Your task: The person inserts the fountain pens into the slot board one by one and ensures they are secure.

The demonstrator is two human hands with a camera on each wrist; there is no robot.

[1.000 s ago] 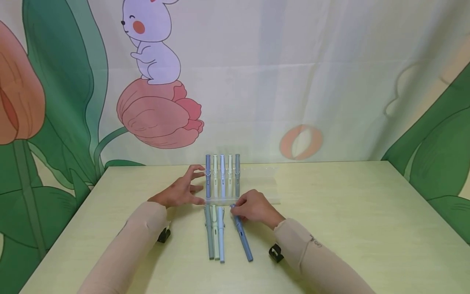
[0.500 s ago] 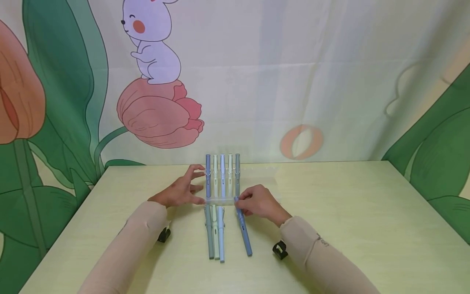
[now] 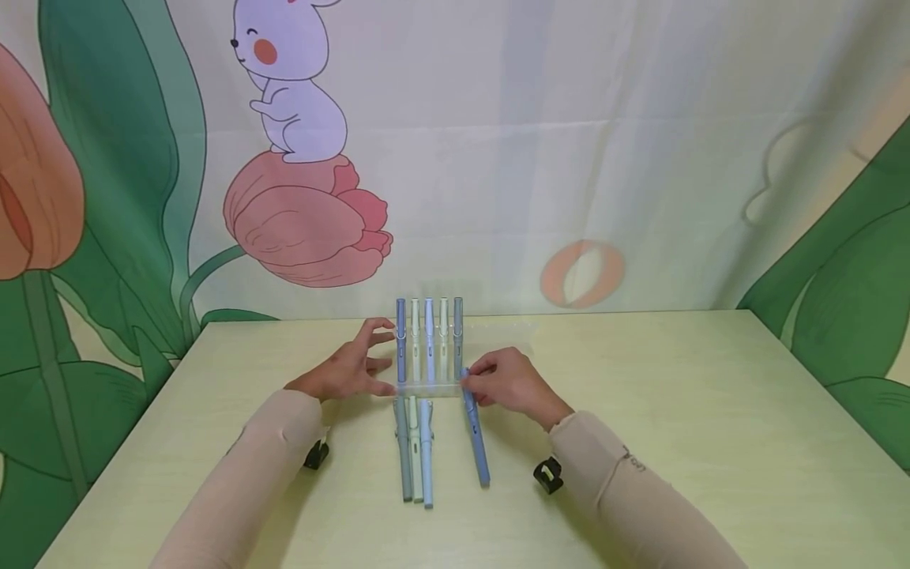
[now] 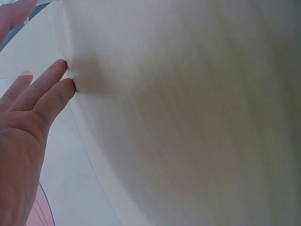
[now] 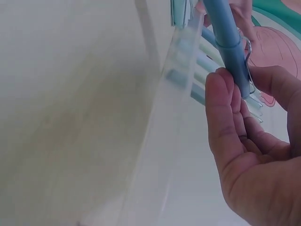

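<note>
My right hand [image 3: 513, 385] pinches a blue pen [image 3: 476, 442] by its clip end between thumb and fingers. The pen slants toward me, its other end pointing to the front. In the right wrist view the wire clip shows beside the thumb of my right hand [image 5: 256, 165]. A clear plastic pen stand [image 3: 434, 390] holds several pens side by side, and the blue pen's top is at its front edge. At the stand's left end my left hand [image 3: 348, 370] has its fingers spread, thumb at the front corner and index finger near the back.
In front of the stand lie a grey-green pen [image 3: 404, 454], a pale green pen [image 3: 415, 458] and a light blue pen [image 3: 426, 454], close together on the table [image 3: 675, 442]. A printed curtain [image 3: 455, 158] hangs behind the table's back edge.
My right hand has lifted the blue pen and moved it forward and slightly right, up to the stand's front edge. My left hand stays at the stand's left end.
</note>
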